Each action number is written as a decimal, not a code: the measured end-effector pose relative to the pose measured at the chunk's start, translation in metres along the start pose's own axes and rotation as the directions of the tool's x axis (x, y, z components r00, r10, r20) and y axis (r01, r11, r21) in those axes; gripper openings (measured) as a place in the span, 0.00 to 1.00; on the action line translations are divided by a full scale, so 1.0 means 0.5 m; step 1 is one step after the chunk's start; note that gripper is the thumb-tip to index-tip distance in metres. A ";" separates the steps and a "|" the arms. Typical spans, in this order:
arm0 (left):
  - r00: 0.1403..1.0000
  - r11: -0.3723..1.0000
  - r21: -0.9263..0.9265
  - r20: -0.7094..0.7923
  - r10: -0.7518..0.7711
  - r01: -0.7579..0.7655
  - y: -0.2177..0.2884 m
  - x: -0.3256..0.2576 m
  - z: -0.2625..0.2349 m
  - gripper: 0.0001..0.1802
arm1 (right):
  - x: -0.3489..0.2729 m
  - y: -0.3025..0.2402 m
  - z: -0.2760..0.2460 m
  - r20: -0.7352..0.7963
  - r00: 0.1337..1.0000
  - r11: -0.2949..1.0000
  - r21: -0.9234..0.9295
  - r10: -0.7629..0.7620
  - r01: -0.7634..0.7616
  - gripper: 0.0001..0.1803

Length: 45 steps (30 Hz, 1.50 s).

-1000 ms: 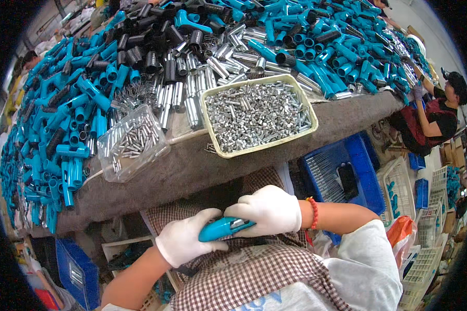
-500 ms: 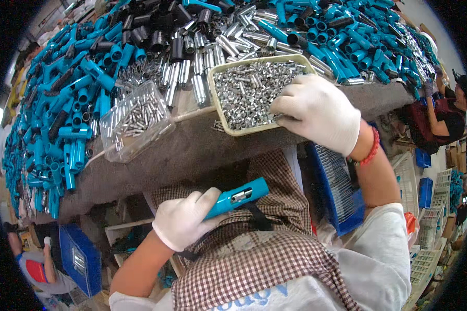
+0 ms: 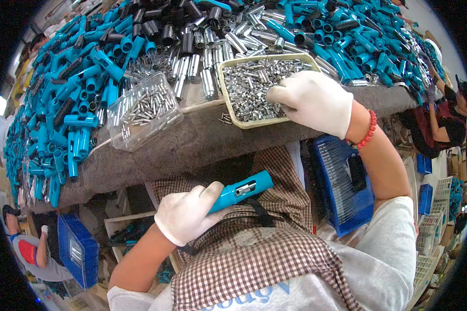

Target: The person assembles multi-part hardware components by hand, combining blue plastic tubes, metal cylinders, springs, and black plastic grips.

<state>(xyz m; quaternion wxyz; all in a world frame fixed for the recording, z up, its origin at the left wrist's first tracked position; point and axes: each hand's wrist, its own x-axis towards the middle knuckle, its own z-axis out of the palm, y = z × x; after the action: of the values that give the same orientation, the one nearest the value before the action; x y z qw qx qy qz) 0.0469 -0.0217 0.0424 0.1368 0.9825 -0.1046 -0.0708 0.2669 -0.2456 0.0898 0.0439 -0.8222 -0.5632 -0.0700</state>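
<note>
My left hand [image 3: 188, 214], in a white glove, grips a blue plastic handle [image 3: 242, 190] with a small metal insert, held over my lap. My right hand [image 3: 312, 99], also gloved, reaches into a beige tray [image 3: 228, 98] full of small silver metal pieces, its fingers curled down among them. Whether it has pinched a piece is hidden by the glove. A red bead bracelet [image 3: 367, 130] circles my right wrist.
A clear plastic tub [image 3: 145, 111] of silver pins sits left of the tray on the grey felt table [image 3: 192, 147]. Piles of blue handles [image 3: 78, 109], black tubes [image 3: 166, 26] and silver sleeves [image 3: 205, 62] cover the table. Blue crates [image 3: 342, 181] stand below. Another person [image 3: 446, 119] works at right.
My right hand left the blue handle and rose to the tray of metal pieces. My left hand kept hold of the handle and tilted it upward to the right.
</note>
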 end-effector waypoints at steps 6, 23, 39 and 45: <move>0.997 1.000 0.006 -0.077 0.028 -0.028 0.000 -0.003 0.002 0.22 | -0.004 0.018 0.009 -0.230 0.972 0.997 0.073 0.036 -0.020 0.07; 0.977 0.988 0.010 -0.150 0.151 -0.152 -0.012 -0.003 0.009 0.28 | -0.019 -0.173 0.058 -0.236 0.956 0.775 0.567 -0.174 0.281 0.09; 0.969 0.966 0.192 -0.141 0.204 -0.176 -0.001 -0.002 -0.008 0.31 | -0.046 -0.180 0.028 0.267 0.963 0.564 0.802 -0.045 -0.196 0.18; 0.951 0.881 -0.467 -0.227 -0.208 0.081 0.002 -0.006 0.010 0.32 | -0.011 -0.066 -0.006 -0.388 0.917 0.983 0.183 0.096 -0.025 0.12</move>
<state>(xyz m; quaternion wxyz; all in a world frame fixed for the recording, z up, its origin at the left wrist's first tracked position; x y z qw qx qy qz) 0.0432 -0.0234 0.0384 0.3686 0.9290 0.0086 0.0315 0.2342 -0.2390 0.0918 0.2303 -0.8012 -0.5209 -0.1835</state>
